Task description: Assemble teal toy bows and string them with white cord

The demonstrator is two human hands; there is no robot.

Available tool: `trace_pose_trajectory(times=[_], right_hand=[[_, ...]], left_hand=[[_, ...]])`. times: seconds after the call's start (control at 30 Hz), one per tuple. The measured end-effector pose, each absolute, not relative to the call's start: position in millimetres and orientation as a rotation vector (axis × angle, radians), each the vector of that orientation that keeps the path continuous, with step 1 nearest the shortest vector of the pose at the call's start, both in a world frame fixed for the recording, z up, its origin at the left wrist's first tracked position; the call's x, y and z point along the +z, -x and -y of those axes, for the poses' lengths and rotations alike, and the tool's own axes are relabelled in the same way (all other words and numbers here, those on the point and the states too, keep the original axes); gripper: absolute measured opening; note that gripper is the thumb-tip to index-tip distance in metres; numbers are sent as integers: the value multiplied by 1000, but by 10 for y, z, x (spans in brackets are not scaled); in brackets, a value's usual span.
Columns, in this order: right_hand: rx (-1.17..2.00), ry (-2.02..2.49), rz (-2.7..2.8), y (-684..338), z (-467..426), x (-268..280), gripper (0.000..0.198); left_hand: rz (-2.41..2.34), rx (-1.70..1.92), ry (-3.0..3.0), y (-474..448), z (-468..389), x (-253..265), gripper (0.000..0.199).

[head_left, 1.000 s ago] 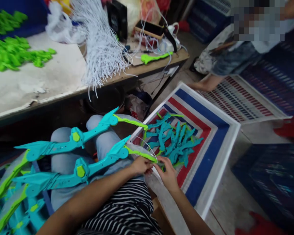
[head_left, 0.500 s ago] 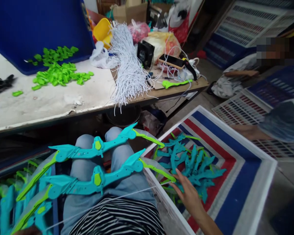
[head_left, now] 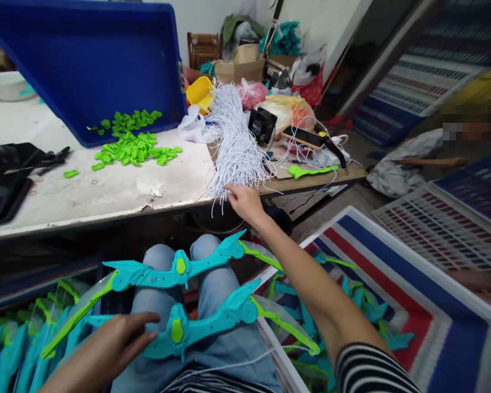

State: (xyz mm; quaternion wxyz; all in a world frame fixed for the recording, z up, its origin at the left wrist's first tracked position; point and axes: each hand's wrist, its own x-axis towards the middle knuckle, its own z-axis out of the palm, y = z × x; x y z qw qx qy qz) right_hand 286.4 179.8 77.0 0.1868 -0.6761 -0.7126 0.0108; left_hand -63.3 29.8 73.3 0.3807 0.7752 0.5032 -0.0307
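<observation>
Two turquoise toy bows with lime-green limbs lie across my lap, a far bow (head_left: 163, 274) and a near bow (head_left: 208, 327). A loose white string (head_left: 245, 361) runs from the near bow's right tip. My left hand (head_left: 120, 341) is over the left part of the near bow and hides some of it; its fingers are stretched out and apart. At the table's edge my right hand (head_left: 247, 204) has its fingers pinched at the lower ends of a bundle of white strings (head_left: 239, 144).
Lime-green small pieces (head_left: 133, 148) lie by a tilted blue bin (head_left: 106, 65). A striped-lined crate (head_left: 454, 327) with bow parts stands right; more bows (head_left: 28, 338) fill a container left. A phone (head_left: 303, 136) and fan (head_left: 262, 125) are on the table. Another person is partly visible at right.
My right hand has left the near bow's right tip and reached the string bundle. My left hand has moved right, from the bow's left tip onto its body. The string now hangs slack.
</observation>
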Motion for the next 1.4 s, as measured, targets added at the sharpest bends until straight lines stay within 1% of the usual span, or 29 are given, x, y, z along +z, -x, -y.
trace_pose_trajectory(times=[0.07,0.17,0.27,0.4,0.47,0.53,0.63,0.67,0.7,0.73,0.83,0.87,0.93,1.03,1.17,1.3,1.4], right_hand=[[-10,2048,2060,-2753,-2071,860,34],[-143,2174,2100,-2777,-2209,902,33],[-228,2164,2148,-2934,-2220,882,31],[-212,2057,2061,-3147,-2201,830,28],[-176,1909,1928,-3238,-2135,795,25],[-138,1712,1793,-3328,-2003,753,22],[-100,1490,1658,-3460,-1711,694,19],[-94,1454,1636,-3499,-1610,679,19],[-89,1434,1623,-3533,-1515,667,19],[-83,1426,1617,-3563,-1430,657,19],[-39,1447,1597,-3624,-1216,618,18],[-10,1464,1564,-3635,-1143,599,18],[51,1512,1420,-3637,-963,549,19],[195,1579,1254,-3589,-595,466,18],[515,1646,1357,-3493,-152,386,16],[590,1727,1281,-3495,35,315,15],[677,1723,1148,-3575,172,214,17]], left_hand=[[-1165,-54,-1978,355,-439,823,36],[-1064,44,-1978,90,-539,847,34],[-1010,71,-1922,-10,-582,833,31],[-1026,157,-1814,-104,-702,830,31],[-1076,293,-1736,-228,-821,810,33],[-1149,511,-1624,-438,-972,778,37],[-1218,887,-1462,-900,-1201,755,51],[-1204,957,-1416,-1074,-1261,762,55],[-1167,959,-1365,-1246,-1305,774,55],[-1112,897,-1304,-1410,-1331,788,51],[-909,553,-1058,-1804,-1304,802,24],[-863,476,-969,-1895,-1271,789,19],[-815,433,-808,-2022,-1192,739,15],[-802,449,-648,-2131,-1088,636,13],[-791,357,-666,-2270,-983,530,14],[-725,218,-808,-2361,-895,496,24],[-812,196,-1073,-2203,-845,446,33]])
